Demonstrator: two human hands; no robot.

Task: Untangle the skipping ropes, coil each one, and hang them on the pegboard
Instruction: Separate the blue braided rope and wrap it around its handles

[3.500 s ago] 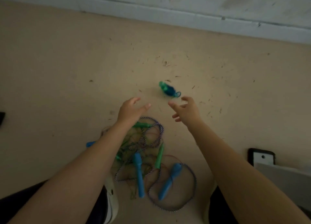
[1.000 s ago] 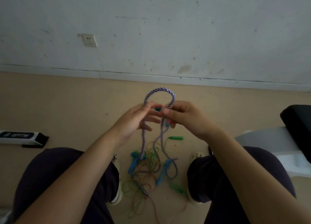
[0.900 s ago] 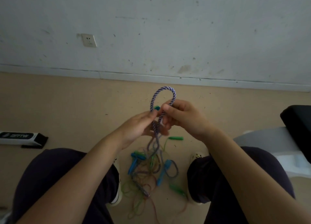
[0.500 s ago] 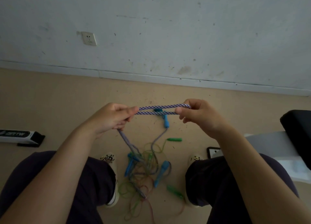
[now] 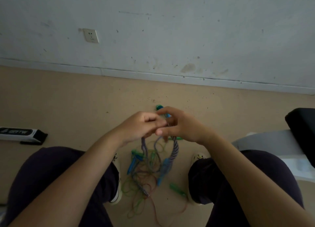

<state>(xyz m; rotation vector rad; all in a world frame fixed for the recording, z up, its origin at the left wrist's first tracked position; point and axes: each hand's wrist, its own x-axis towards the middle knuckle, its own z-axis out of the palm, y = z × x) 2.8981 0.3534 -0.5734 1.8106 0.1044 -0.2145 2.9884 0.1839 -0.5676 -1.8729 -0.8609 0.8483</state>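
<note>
So both hands are pressed together above the knees. Left hand (image 5: 141, 126) and right hand (image 5: 180, 124) both w/ fingers curled, pinching the purple-and-white striped rope (image 5: 175, 150), which hangs down in loops btwn the legs. Below on the floor (image 5: 68, 98) sits the tangled pile (image 5: 146, 174): thin green and reddish cords, blue handles, a green handle (image 5: 177, 189) just beside the right shoe. White wall socket (image 5: 91, 35) up left, black-and-white box (image 5: 22, 134) on the floor far left.
</note>
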